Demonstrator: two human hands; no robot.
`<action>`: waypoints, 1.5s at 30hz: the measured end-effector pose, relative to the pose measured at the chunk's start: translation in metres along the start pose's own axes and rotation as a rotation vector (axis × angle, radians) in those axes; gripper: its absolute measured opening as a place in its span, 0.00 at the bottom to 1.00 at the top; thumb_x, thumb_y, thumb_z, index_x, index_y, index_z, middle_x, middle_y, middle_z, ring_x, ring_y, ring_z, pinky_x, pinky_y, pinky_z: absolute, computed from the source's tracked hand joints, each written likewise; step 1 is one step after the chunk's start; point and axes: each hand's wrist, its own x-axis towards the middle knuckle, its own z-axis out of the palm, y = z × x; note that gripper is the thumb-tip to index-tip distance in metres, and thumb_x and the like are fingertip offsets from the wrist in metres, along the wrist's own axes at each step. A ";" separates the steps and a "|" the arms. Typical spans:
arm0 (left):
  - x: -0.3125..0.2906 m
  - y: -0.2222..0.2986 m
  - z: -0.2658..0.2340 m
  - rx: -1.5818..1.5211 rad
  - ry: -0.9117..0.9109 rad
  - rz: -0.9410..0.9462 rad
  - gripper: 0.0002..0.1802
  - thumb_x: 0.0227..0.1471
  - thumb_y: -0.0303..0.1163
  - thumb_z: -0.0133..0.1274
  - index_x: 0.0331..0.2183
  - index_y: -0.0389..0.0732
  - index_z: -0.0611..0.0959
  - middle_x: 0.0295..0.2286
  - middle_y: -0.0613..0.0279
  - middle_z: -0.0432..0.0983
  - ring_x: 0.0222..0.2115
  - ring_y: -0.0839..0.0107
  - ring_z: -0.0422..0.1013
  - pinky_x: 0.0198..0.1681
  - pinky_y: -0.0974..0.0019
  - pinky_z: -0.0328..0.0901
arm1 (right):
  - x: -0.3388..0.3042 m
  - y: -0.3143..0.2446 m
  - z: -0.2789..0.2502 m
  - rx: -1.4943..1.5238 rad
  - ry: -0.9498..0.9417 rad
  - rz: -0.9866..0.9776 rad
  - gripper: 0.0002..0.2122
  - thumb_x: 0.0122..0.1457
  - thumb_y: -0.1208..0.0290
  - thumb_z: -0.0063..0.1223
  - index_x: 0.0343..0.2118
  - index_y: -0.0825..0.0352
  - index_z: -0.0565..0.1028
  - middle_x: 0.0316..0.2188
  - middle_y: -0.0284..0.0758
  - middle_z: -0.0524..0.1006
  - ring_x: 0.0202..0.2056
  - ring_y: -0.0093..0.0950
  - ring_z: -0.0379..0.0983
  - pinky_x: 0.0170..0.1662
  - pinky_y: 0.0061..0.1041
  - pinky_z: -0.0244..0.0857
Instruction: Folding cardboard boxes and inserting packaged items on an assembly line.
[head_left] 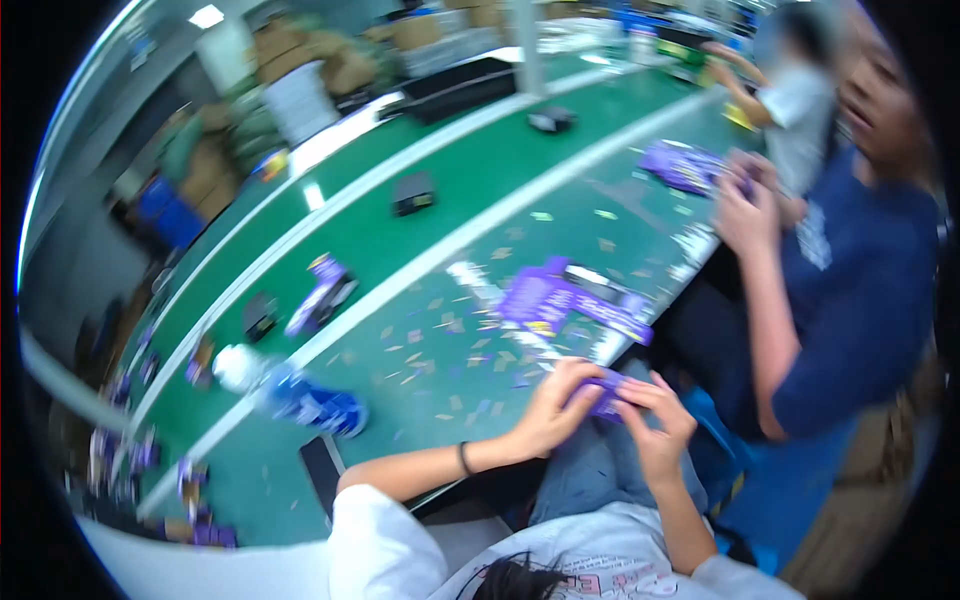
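Observation:
Over my lap, just off the table's near edge, my left hand (552, 410) and my right hand (660, 425) both grip a small purple printed card piece (606, 392). It looks like a folding carton, though blur and fingers hide much of its shape. My left fingers wrap its left end; my right thumb and fingers pinch the other end. Beyond my hands, a loose pile of flat purple cartons (545, 298) lies on the green table (400, 300).
Small paper scraps (440, 360) litter the tabletop. To the left are a blue-labelled bottle (310, 400) and a dark phone (322, 475). A purple box (322, 298) and black parts (413, 193) rest on the line beyond. A co-worker's hands (748, 205) hold something purple at right.

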 end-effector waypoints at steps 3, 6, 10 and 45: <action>0.008 -0.002 0.014 -0.038 0.014 0.023 0.11 0.54 0.31 0.44 0.41 0.40 0.73 0.40 0.57 0.65 0.38 0.63 0.64 0.43 0.66 0.59 | -0.003 0.018 -0.007 0.101 0.009 0.107 0.08 0.42 0.81 0.61 0.28 0.67 0.79 0.31 0.36 0.79 0.36 0.30 0.75 0.51 0.32 0.62; 0.014 -0.004 0.019 -0.031 -0.027 0.027 0.11 0.56 0.33 0.43 0.41 0.42 0.72 0.40 0.58 0.63 0.36 0.63 0.64 0.41 0.67 0.59 | -0.004 0.031 -0.013 0.179 -0.054 0.152 0.06 0.46 0.78 0.58 0.30 0.67 0.77 0.35 0.38 0.77 0.41 0.33 0.72 0.51 0.31 0.61; 0.005 0.004 0.008 -0.013 -0.015 0.001 0.11 0.57 0.33 0.43 0.42 0.42 0.72 0.41 0.57 0.62 0.36 0.63 0.63 0.42 0.66 0.58 | -0.004 0.029 0.002 0.261 -0.068 0.185 0.06 0.51 0.73 0.53 0.32 0.67 0.75 0.39 0.38 0.76 0.45 0.35 0.70 0.51 0.32 0.60; 0.032 0.006 -0.009 -0.478 -0.147 -0.118 0.20 0.60 0.42 0.38 0.49 0.43 0.65 0.43 0.54 0.67 0.38 0.62 0.69 0.41 0.65 0.66 | 0.020 0.010 -0.037 0.021 -0.040 0.113 0.11 0.58 0.71 0.47 0.42 0.68 0.72 0.37 0.33 0.74 0.30 0.21 0.67 0.35 0.17 0.61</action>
